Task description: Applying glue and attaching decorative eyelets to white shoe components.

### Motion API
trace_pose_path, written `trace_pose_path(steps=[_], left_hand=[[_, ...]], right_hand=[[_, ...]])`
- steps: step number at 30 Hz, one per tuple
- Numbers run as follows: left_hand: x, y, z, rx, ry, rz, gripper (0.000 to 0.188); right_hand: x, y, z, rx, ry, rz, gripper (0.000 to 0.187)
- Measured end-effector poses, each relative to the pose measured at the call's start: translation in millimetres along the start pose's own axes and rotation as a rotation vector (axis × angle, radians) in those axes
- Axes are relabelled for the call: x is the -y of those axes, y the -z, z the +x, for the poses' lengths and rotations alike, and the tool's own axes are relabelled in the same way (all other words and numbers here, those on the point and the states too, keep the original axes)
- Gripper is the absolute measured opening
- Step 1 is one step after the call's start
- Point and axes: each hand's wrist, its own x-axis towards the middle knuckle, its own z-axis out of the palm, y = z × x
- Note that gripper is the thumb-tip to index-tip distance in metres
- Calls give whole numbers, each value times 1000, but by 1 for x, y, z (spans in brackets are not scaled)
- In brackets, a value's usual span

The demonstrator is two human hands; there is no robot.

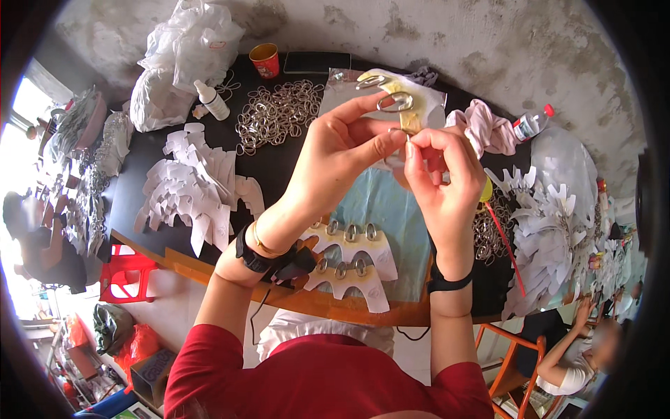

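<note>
My left hand [338, 150] is closed on a white and yellow-stained paper cutout [412, 105], which carries oval metal rings [396, 103]. My right hand [448, 171] pinches at the cutout's near end, where thumb and forefinger meet on a metal ring mostly covered by the fingertips. Both hands are raised over the far part of the table, fingertips touching. Below them, on a light blue sheet [408, 251], lie two arched white cutouts [373, 302] with several oval rings standing along their yellowed edges.
A heap of metal rings [276, 115] lies beyond a pile of white cutouts [192, 178] at left. More cutouts [548, 227] and a red stick [506, 241] are at right. A white bottle [211, 100], red cup [264, 61] and pink cloth [485, 127] stand or lie farther back. Another person [576, 353] sits at right.
</note>
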Motion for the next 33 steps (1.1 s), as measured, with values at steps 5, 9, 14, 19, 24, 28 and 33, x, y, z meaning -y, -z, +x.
trace_pose_path(steps=[5, 9, 14, 19, 24, 28, 33], left_hand=[[1, -4, 3, -12, -3, 88, 34], [4, -6, 1, -58, -54, 183, 38], [0, -9, -2, -70, -19, 336, 36], [-3, -6, -2, -43, 36, 402, 30], [-7, -3, -2, -17, 119, 497, 26], [-9, -3, -2, 36, 76, 451, 21], [-8, -5, -3, 41, 80, 501, 20]], right_hand=[[1, 3, -3, -46, -27, 6, 14], [5, 0, -5, -61, -52, -38, 14], [1, 5, -4, -45, -86, -16, 13], [-3, 5, -2, -41, 7, -29, 13], [-9, 1, -3, -73, 42, -24, 14], [-3, 3, -3, -92, -31, -12, 14], [-6, 6, -3, -71, 16, -16, 14]])
